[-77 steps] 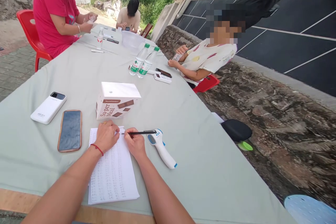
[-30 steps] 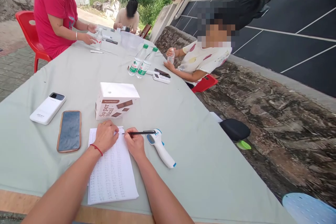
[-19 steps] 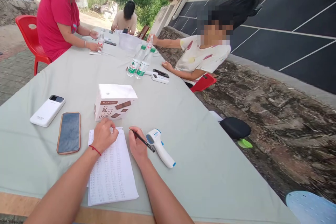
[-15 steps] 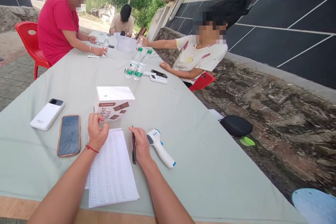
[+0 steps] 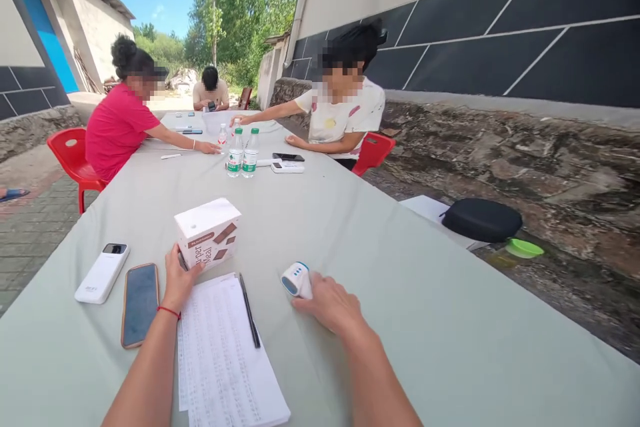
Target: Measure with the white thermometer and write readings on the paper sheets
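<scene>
My left hand (image 5: 179, 280) grips the near lower corner of a white and brown box (image 5: 209, 230), thumb at its front face and fingers along its left side. My right hand (image 5: 330, 303) is closed over the handle of a white and blue infrared thermometer (image 5: 299, 279), hiding most of the handle. Between my hands lies a stack of handwritten paper sheets (image 5: 225, 353). A black pen (image 5: 250, 310) rests along the right edge of the sheets. Left of my left hand are a smartphone (image 5: 140, 305) in a brown case and a white power bank (image 5: 103, 273).
Two water bottles (image 5: 243, 155) with green caps stand mid-table near another phone (image 5: 289, 157) and a white device (image 5: 287, 167). Three other people sit around the table (image 5: 400, 320), two of them reaching toward small bottles. A black case (image 5: 483, 220) lies off the table's right side.
My right hand has let go of the pen, now on the sheets, and taken hold of the thermometer. My left hand has moved onto the box, which has turned slightly. The view has tilted up.
</scene>
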Demonstrator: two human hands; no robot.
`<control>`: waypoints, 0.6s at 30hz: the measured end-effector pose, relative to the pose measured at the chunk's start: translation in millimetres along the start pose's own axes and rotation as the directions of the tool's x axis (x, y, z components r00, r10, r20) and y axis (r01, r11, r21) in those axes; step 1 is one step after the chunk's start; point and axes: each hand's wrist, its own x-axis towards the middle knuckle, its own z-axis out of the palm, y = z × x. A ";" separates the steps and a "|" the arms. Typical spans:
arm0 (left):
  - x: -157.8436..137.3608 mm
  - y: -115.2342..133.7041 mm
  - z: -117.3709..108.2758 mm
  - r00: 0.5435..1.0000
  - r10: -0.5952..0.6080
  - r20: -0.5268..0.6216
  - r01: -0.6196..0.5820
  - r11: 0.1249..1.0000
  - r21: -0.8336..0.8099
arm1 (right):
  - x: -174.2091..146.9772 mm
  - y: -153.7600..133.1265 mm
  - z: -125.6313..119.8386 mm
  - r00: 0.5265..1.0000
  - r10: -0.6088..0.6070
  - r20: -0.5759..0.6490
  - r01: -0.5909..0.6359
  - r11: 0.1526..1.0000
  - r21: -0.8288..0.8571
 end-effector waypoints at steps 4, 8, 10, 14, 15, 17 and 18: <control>-1.6 7.2 1.9 0.982 -0.125 -0.140 0.087 0.964 -0.251 | -2.5 -4.4 -19.7 0.966 0.016 0.258 -0.025 0.999 0.034; -4.7 18.2 4.1 0.978 -0.119 -0.173 0.043 0.921 -0.387 | -6.5 -23.7 -29.7 0.995 0.028 0.101 -0.056 0.955 0.291; -8.1 23.9 7.8 0.986 -0.122 -0.111 0.054 0.876 -0.480 | -12.2 -35.9 -30.6 0.997 0.027 -0.074 0.021 0.810 0.587; -17.3 33.7 18.2 0.998 -0.060 -0.002 0.051 0.862 -0.504 | -35.7 -66.8 -24.9 0.979 -0.059 -0.195 0.204 0.211 0.956; -19.5 35.6 20.1 0.999 -0.045 0.005 0.042 0.880 -0.473 | -42.7 -75.0 -22.0 0.972 -0.118 -0.201 0.213 0.091 0.973; -22.5 38.2 22.2 0.999 -0.032 0.005 0.032 0.914 -0.403 | -54.9 -89.8 -14.7 0.955 -0.218 -0.203 0.191 -0.075 0.979; -23.2 38.8 22.4 0.999 -0.040 0.004 0.039 0.926 -0.375 | -59.3 -95.7 -10.6 0.950 -0.246 -0.193 0.167 -0.124 0.978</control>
